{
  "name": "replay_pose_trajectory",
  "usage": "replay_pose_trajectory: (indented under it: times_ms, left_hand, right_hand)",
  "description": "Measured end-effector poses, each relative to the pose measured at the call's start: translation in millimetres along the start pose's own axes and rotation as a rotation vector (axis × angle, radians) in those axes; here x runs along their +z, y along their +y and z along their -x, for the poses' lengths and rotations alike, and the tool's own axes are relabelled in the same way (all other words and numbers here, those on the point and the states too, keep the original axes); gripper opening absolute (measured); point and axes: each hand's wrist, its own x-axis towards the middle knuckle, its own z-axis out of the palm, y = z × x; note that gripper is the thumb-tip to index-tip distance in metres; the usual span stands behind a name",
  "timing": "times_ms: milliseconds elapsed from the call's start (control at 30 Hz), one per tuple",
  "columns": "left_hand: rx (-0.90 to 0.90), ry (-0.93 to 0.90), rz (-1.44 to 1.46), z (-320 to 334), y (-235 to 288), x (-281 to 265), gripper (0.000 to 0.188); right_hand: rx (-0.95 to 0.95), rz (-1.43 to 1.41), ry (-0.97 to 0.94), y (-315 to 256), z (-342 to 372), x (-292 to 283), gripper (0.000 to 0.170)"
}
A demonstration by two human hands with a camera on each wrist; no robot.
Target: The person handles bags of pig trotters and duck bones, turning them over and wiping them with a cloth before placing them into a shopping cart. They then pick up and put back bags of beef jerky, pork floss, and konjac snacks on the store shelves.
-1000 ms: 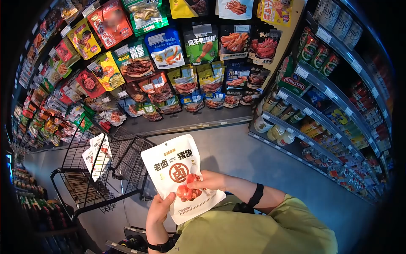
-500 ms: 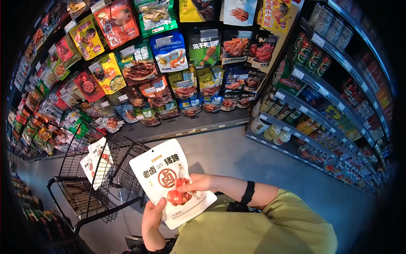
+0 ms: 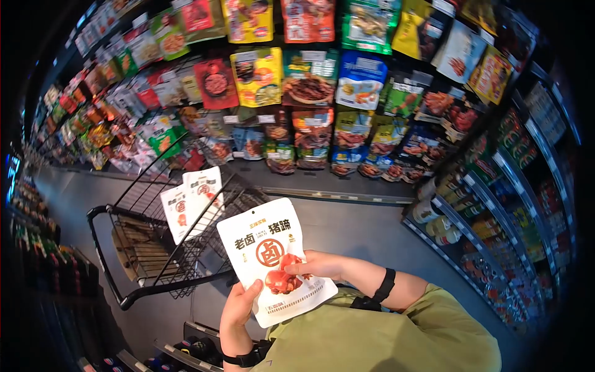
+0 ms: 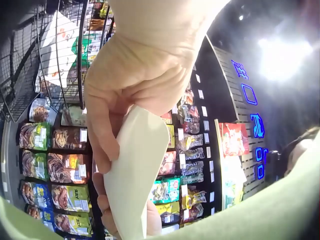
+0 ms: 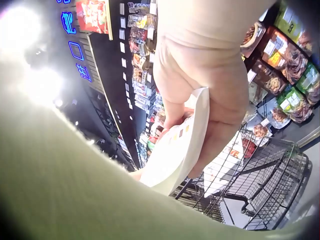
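A white snack pouch [image 3: 268, 263] with black Chinese lettering, a round red-brown emblem and a picture of glazed meat is held in front of the body, its printed face up. My left hand [image 3: 238, 307] grips its lower left edge, thumb lying on the front. On the right edge, my right hand [image 3: 322, 265] pinches the pouch, its thumb over the meat picture. In the left wrist view the fingers of that hand [image 4: 140, 75] curl behind the plain edge of the pouch [image 4: 137, 170]. The right wrist view shows the pouch [image 5: 182, 145] between thumb and fingers.
Left of the pouch stands a black wire shopping cart [image 3: 127, 302], with two similar white pouches [image 3: 204, 191] inside. Rows of hanging snack bags [image 3: 310, 80] fill the shelf ahead. A drinks shelf [image 3: 483, 204] runs along the right. Grey floor [image 3: 347, 226] lies between.
The head view has turned left, so shelves and cart appear further right than half a second ago. Both hands keep their hold on the pouch.
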Motion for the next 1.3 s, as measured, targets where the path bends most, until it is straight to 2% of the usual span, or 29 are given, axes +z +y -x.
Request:
replay_pose_trajectory:
  times_ms: [167,300,467,733,800,967,1067,1200,1300]
  left_hand:
    - [0.026,0.063,0.044,16.6,14.0,-57.8,0.042]
    - [0.056,0.116,0.051,30.1,20.8,-103.3,0.041]
    - [0.038,0.192,0.059,44.2,30.5,-134.7,0.039]
    - [0.043,0.24,0.103,32.4,47.0,-154.1,0.041]
    - [0.12,0.227,0.12,28.3,57.8,-157.5,0.042]
    - [0.182,0.341,0.174,7.6,79.9,-174.6,0.046]
    - [0.204,0.414,0.199,-16.3,93.7,-186.8,0.047]
    - [0.212,0.463,0.239,-61.6,122.4,-196.1,0.046]
    - [0.213,0.489,0.252,-97.7,148.8,-200.5,0.045]
  right_hand:
    - [0.081,0.078,-0.083,-9.9,-62.7,34.0,0.034]
    - [0.117,0.024,-0.104,-14.6,-103.3,67.4,0.035]
    - [0.149,0.003,-0.166,-19.5,-140.6,91.8,0.037]
    - [0.158,0.042,-0.216,-40.5,-182.2,88.8,0.038]
    - [0.168,0.04,-0.232,-50.6,-194.0,88.8,0.038]
    - [0.184,0.074,-0.304,-65.4,-248.1,79.0,0.04]
    - [0.205,0.166,-0.265,-87.2,-281.5,67.1,0.04]
    - [0.326,-0.029,-0.237,-132.7,-316.7,47.2,0.044]
    - [0.246,-0.049,-0.197,-143.6,-352.8,16.3,0.05]
